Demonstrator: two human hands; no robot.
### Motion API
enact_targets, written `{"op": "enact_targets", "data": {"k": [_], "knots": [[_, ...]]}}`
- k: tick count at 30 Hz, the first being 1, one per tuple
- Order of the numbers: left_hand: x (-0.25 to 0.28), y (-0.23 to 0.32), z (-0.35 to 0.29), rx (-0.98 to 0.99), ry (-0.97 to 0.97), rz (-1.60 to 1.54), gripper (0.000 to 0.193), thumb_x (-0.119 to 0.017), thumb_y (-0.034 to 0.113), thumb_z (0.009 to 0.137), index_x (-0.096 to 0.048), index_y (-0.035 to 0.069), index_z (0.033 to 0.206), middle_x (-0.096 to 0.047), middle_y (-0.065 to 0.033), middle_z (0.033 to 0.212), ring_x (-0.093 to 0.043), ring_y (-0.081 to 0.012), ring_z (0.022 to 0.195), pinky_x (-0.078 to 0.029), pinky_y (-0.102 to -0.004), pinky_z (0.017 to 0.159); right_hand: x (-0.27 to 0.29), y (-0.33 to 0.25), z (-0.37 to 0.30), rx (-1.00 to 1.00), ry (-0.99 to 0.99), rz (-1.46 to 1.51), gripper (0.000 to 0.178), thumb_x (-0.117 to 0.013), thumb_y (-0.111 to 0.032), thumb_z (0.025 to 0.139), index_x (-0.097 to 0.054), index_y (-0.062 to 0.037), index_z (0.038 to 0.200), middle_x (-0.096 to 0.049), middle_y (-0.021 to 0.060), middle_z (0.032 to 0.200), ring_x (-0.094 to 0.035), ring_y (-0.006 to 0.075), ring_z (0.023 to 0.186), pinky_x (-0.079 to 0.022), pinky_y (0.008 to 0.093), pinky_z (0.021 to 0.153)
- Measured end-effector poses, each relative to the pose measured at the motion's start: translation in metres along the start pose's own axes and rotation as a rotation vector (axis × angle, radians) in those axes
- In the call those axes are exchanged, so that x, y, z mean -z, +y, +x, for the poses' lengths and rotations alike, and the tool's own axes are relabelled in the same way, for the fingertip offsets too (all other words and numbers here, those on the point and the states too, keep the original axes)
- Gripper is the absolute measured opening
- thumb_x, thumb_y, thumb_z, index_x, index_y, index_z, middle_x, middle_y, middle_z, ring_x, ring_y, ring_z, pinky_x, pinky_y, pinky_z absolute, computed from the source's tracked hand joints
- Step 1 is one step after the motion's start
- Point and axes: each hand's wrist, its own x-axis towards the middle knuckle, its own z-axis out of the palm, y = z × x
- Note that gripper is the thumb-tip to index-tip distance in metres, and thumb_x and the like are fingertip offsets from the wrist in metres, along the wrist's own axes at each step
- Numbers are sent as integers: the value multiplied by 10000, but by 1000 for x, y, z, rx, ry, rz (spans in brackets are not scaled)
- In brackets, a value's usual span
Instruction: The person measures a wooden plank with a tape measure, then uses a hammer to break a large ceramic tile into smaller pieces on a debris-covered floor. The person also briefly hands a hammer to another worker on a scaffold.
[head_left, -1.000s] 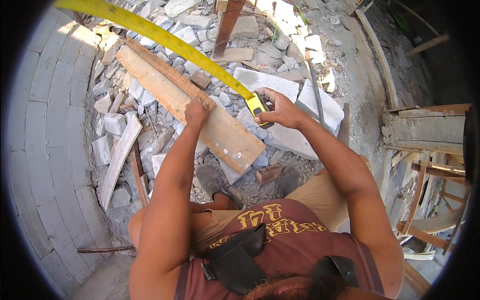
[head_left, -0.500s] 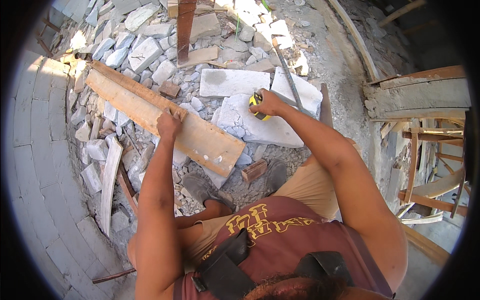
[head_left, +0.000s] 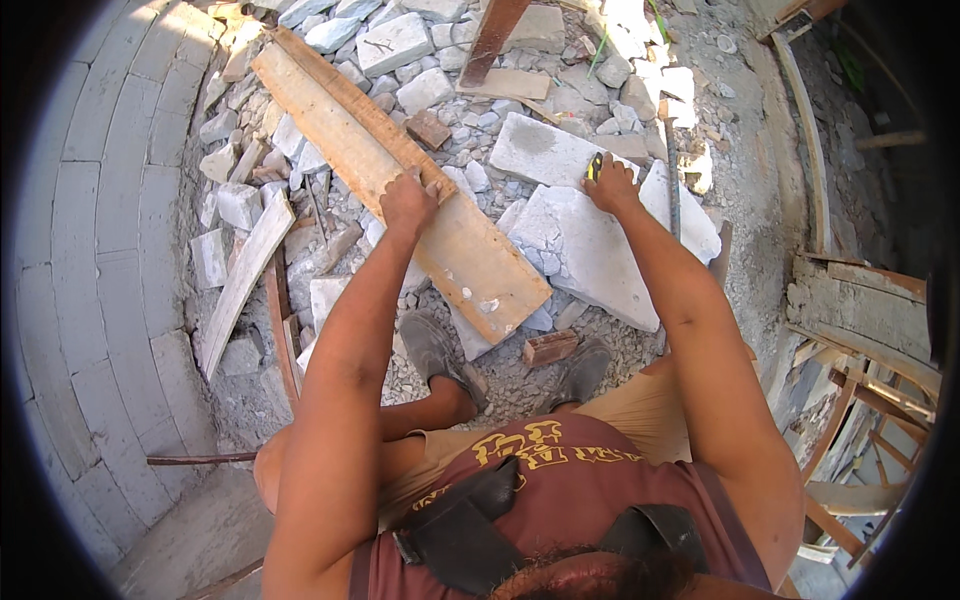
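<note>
My left hand (head_left: 410,203) is closed on the edge of a long, pale wooden plank (head_left: 478,262) that slants across the rubble in front of me. A narrower brown board (head_left: 335,92) lies along the plank's far side and runs under my fingers. To the right, my right hand (head_left: 612,188) grips a yellow and black tape measure (head_left: 595,166), mostly hidden by the fingers. It is just over the right end of a white concrete slab (head_left: 540,148). Nearer to me lies a larger broken white slab (head_left: 590,245). No drawn-out tape blade can be made out.
Broken concrete and stones (head_left: 425,90) cover the ground ahead. A reddish wooden post (head_left: 492,45) rises at the far side. A metal bar (head_left: 672,170) leans beside the slabs. Near my shoes is a brick (head_left: 550,347). A grey block wall (head_left: 90,260) curves along the left.
My right hand has moved the tape measure from the larger slab to the far slab's right end. The left hand stays on the plank. The whole view has shifted.
</note>
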Motion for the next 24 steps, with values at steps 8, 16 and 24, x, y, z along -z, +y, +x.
{"op": "enact_targets", "data": {"k": [8, 16, 24], "knots": [[24, 4, 27, -184, 4, 233, 707, -911, 476, 813, -714, 21, 1316, -631, -172, 1429, -526, -335, 1443, -441, -534, 1149, 2, -84, 27, 573, 177, 73, 389, -732, -313, 966, -754, -5, 1203, -727, 187, 1254, -625, 376, 1269, -507, 547, 1065], [40, 8, 52, -221, -133, 349, 888, -940, 534, 772, -660, -34, 1395, -592, -220, 1501, -496, -359, 1491, -301, -534, 1307, -46, -216, 93, 773, 113, -406, 234, -654, -146, 950, -828, -84, 1095, -772, 123, 1218, -650, 331, 1266, -476, 523, 1081], [38, 10, 63, -209, -197, 336, 907, -961, 507, 758, -636, -72, 1376, -586, -243, 1468, -530, -377, 1454, -359, -509, 1284, -90, -253, 131, 637, -1, -564, 311, -558, -177, 1056, -837, -179, 1194, -780, 76, 1301, -658, 262, 1304, -396, 507, 1116]]}}
